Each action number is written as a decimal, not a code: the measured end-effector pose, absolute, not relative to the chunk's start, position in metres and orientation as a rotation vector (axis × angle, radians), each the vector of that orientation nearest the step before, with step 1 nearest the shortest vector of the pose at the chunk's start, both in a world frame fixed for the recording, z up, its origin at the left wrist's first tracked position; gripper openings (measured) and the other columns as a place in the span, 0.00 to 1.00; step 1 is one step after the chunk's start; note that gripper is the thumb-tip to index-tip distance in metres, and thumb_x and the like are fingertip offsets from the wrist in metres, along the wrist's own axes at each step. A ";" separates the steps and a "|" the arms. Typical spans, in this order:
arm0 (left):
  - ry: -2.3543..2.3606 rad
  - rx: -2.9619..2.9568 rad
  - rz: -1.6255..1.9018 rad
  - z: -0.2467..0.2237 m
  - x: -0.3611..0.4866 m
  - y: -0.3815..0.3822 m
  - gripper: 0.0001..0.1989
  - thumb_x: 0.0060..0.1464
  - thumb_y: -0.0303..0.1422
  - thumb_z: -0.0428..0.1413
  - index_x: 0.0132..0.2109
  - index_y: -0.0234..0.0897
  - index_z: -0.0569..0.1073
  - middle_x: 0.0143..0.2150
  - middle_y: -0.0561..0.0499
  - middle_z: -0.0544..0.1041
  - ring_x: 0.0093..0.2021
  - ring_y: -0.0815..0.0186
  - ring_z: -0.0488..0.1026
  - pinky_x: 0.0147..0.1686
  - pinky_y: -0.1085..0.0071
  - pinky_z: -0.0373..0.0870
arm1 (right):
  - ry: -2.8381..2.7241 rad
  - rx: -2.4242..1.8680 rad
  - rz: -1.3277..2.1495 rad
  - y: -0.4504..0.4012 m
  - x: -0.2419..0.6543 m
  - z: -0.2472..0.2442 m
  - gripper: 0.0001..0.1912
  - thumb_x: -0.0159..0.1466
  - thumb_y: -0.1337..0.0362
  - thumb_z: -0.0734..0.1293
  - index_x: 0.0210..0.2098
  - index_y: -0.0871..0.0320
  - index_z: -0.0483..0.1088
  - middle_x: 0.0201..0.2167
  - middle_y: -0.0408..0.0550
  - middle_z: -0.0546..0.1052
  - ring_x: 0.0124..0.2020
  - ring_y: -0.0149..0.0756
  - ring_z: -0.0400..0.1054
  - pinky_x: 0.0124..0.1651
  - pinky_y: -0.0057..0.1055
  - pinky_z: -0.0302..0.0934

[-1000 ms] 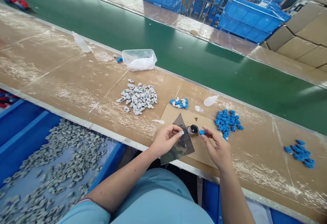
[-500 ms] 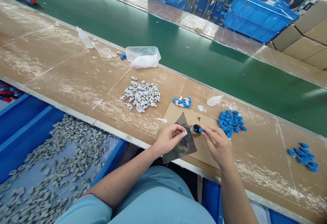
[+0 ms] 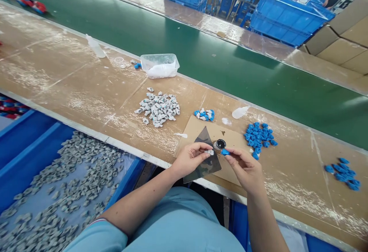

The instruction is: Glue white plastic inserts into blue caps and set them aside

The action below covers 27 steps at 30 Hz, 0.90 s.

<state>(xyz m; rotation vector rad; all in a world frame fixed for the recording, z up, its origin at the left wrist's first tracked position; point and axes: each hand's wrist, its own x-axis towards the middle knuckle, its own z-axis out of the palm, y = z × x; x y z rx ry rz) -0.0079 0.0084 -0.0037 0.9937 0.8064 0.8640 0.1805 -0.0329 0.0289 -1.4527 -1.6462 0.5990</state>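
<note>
A small white-grey piece point(image 3: 210, 152) is pinched between the thumb and fingers of my left hand point(image 3: 193, 158), above a dark patterned sheet point(image 3: 204, 167). My right hand point(image 3: 244, 167) pinches a blue piece point(image 3: 225, 152) just to the right of it; the two pieces are apart. Just beyond my fingertips stands a small open jar point(image 3: 220, 144) of dark liquid on a cardboard sheet point(image 3: 230, 131). A pile of grey-white pieces point(image 3: 160, 108) lies to the left, a pile of blue pieces point(image 3: 259, 136) to the right, and a mixed blue-and-white cluster point(image 3: 204, 114) behind the sheet.
A clear plastic tub point(image 3: 160, 66) and a white bottle point(image 3: 96, 46) stand along the green conveyor belt point(image 3: 184, 49). More blue pieces point(image 3: 343, 173) lie at the far right. A blue bin point(image 3: 126, 179) of grey pieces is below the table edge at left.
My right hand has drawn the blue piece back from the jar's mouth toward me. The white-grey piece in my left hand shows more now. Red-and-blue items on the belt have shifted right.
</note>
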 end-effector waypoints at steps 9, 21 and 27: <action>0.706 0.996 0.861 0.001 -0.001 0.001 0.14 0.48 0.33 0.62 0.43 0.34 0.72 0.40 0.46 0.77 0.42 0.66 0.74 0.46 0.68 0.71 | -1.698 -1.378 0.606 -0.038 0.168 0.028 0.08 0.62 0.64 0.67 0.40 0.51 0.76 0.36 0.47 0.81 0.38 0.38 0.75 0.41 0.33 0.72; 0.687 1.299 0.742 0.020 -0.012 0.005 0.09 0.52 0.27 0.56 0.43 0.35 0.70 0.37 0.47 0.77 0.39 0.66 0.76 0.41 0.71 0.72 | -1.800 -1.279 0.705 -0.039 0.179 0.033 0.07 0.60 0.64 0.69 0.38 0.50 0.77 0.32 0.46 0.81 0.32 0.37 0.76 0.36 0.33 0.72; 0.800 1.415 0.838 0.016 -0.009 -0.001 0.07 0.51 0.27 0.55 0.40 0.36 0.71 0.37 0.48 0.78 0.39 0.65 0.75 0.40 0.70 0.72 | -1.653 -1.320 0.671 -0.046 0.172 0.018 0.05 0.60 0.65 0.70 0.36 0.51 0.78 0.31 0.47 0.80 0.32 0.37 0.75 0.34 0.33 0.71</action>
